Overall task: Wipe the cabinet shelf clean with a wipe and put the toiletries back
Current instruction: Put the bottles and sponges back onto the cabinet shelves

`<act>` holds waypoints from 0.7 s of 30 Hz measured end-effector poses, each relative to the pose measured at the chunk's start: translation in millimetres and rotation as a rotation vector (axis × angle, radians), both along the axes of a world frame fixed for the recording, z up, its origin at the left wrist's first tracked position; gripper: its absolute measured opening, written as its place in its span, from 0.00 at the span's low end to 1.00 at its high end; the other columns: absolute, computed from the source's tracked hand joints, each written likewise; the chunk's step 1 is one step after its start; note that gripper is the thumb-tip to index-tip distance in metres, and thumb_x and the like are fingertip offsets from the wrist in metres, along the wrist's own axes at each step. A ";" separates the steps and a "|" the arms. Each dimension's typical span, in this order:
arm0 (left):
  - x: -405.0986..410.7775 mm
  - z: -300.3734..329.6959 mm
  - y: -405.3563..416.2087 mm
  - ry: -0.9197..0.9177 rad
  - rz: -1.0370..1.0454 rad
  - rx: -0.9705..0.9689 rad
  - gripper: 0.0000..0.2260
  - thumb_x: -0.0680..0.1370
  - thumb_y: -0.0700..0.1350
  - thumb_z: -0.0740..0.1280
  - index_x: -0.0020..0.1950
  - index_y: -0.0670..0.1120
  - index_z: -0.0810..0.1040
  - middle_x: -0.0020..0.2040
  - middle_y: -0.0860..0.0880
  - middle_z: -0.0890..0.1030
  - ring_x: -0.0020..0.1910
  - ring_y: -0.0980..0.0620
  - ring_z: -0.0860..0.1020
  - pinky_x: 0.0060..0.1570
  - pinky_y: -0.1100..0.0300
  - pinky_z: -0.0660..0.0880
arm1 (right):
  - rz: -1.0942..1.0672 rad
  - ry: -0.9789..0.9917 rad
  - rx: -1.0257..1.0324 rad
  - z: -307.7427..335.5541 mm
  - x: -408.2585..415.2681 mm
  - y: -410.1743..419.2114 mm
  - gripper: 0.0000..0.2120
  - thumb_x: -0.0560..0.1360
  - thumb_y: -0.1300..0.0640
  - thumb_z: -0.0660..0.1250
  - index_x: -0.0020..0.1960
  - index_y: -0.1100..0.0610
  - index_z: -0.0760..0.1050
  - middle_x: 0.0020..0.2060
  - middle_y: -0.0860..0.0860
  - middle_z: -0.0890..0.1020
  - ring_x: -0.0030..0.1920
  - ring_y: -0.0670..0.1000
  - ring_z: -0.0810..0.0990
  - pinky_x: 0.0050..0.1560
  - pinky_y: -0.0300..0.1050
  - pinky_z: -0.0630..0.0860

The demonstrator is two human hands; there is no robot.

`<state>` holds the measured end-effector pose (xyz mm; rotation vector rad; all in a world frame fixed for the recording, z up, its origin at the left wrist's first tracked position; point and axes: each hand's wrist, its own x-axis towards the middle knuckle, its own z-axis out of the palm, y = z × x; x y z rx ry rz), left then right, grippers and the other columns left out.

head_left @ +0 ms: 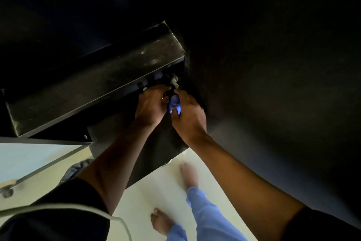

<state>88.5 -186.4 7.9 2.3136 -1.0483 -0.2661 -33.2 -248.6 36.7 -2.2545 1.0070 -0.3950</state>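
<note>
right hand (190, 112) gripped a blue bottle (174, 105) just below the dark cabinet shelf (93, 88), probably putting it back, left hand (151, 104) curled beside it, couldn't tell on what

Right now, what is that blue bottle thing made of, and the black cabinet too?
The blue bottle, gripped by the right hand, looks like glossy plastic: it glows see-through where light hits it, though the dark makes this uncertain. The black cabinet looks like smooth painted or laminated board; its top shows a dull sheen, pale smudges and a sharp straight edge.
</note>
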 end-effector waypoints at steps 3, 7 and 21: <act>1.1 -10.3 -2.3 -0.020 -0.017 0.063 0.08 0.77 0.40 0.70 0.53 0.47 0.87 0.53 0.48 0.88 0.54 0.46 0.86 0.54 0.53 0.80 | -0.006 0.003 0.016 -8.4 2.6 -1.7 0.14 0.74 0.63 0.71 0.56 0.49 0.79 0.53 0.44 0.85 0.51 0.50 0.85 0.49 0.46 0.83; -0.4 -15.5 -4.1 -0.064 -0.012 0.065 0.06 0.78 0.40 0.72 0.53 0.45 0.87 0.52 0.46 0.88 0.52 0.45 0.86 0.51 0.61 0.73 | -0.019 -0.014 0.023 -13.5 4.1 -2.6 0.17 0.74 0.63 0.74 0.60 0.52 0.80 0.53 0.48 0.87 0.52 0.51 0.86 0.46 0.37 0.77; -15.4 39.8 33.7 -0.068 0.037 0.058 0.12 0.79 0.38 0.71 0.61 0.45 0.86 0.56 0.46 0.88 0.57 0.47 0.85 0.59 0.56 0.78 | 0.023 -0.076 0.055 39.9 -9.1 3.7 0.17 0.73 0.63 0.73 0.55 0.46 0.74 0.42 0.36 0.78 0.44 0.50 0.86 0.44 0.49 0.85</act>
